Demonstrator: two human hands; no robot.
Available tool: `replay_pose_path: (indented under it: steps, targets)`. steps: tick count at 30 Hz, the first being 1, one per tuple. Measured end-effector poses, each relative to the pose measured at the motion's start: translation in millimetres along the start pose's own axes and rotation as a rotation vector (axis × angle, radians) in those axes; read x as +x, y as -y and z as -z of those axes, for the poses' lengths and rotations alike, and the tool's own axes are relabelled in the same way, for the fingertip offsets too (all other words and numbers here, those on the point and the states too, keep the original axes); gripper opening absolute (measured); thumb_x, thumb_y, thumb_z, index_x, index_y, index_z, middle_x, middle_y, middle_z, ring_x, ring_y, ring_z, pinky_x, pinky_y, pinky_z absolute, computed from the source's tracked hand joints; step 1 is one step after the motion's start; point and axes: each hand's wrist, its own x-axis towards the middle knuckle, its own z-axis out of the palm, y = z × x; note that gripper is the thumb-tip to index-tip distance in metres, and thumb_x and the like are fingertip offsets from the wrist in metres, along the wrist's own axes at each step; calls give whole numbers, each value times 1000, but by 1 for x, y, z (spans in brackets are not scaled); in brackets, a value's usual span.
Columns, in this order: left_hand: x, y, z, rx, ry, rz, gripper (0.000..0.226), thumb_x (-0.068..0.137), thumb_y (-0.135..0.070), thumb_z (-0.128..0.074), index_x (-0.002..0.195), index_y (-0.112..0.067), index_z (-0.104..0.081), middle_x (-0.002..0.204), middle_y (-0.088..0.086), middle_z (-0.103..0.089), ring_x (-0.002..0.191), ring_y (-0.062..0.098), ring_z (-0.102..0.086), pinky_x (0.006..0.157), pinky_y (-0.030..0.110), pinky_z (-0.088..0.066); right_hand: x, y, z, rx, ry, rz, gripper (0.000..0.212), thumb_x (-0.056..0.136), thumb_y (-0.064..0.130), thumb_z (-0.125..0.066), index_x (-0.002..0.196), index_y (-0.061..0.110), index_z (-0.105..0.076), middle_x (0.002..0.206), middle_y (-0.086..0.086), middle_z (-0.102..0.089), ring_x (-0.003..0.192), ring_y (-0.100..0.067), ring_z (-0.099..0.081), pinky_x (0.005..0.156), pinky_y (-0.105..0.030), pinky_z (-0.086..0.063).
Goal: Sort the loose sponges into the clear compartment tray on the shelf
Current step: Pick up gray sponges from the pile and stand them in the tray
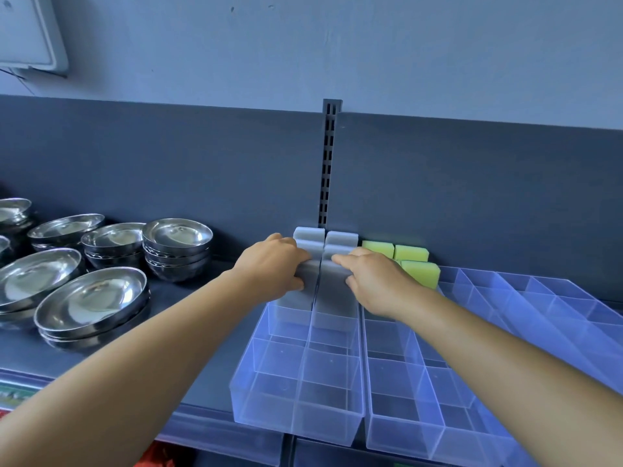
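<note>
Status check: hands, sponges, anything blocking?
Left hand and right hand each grip grey sponges in tray rear. Green sponges alongside. Nothing blocking.

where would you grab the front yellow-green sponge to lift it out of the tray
Take the front yellow-green sponge by its two broad faces near the top edge, coming straight down from above. It stands on edge in the clear compartment tray, so only its upper part projects above the walls. The right hand sits just left of it, so a grip from the right side looks freer.
</note>
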Motion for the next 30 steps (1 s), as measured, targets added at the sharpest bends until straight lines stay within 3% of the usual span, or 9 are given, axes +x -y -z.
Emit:
replay_pose_path:
  steps: [3, 7, 11, 16, 30]
  targets:
    - [0, -2, 2, 56, 10, -24, 33, 85, -36, -61, 112, -18, -57, 112, 0, -53, 109, 22, -44, 70, 30, -38, -5, 1, 5, -17, 35, -9, 31, 93, 13, -41, 124, 10, -46, 125, -6, -47, 113, -29, -48, 93, -41, -44]
    - [-6, -12, 8, 74, -23, -56, 58, 84, -46, -62, 131, -16, -45, 130, -2, -49, 118, 21, -45, 92, 30, -41, -22, -1, 16, -32, 21, 9, 57, 96, 28, -47, 146, 14, -24, 149, 0, -31, 137, -21, -27, 107, -32, -30]
    - [-8, -40, 19, 34, -72, -123, 55, 86, -48, -57, 129, -14, -45, 130, -3, -51, 121, 20, -44, 96, 30, -38, -43, -15, 26, -67, -9, -54, 69, 94, 35, -48, 151, 17, -12, 158, 2, -15, 144, -19, -15, 114, -32, -19]
    - [-1, -93, 26, 28, -88, -244, 59, 90, -48, -52, 139, -17, -38, 143, -3, -43, 132, 19, -38, 102, 31, -33, -76, -48, 40, -98, -39, -148, 75, 94, 41, -49, 152, 16, -9, 160, 1, -12, 146, -19, -12, 117, -31, -15]
    - [38, -282, 18, -33, -48, -476, 65, 93, -51, -46, 146, -19, -29, 146, -3, -41, 135, 19, -37, 109, 31, -32, -198, -204, 77, -104, -67, -371, 69, 94, 42, -47, 150, 15, -17, 157, 1, -19, 144, -19, -18, 116, -32, -18]
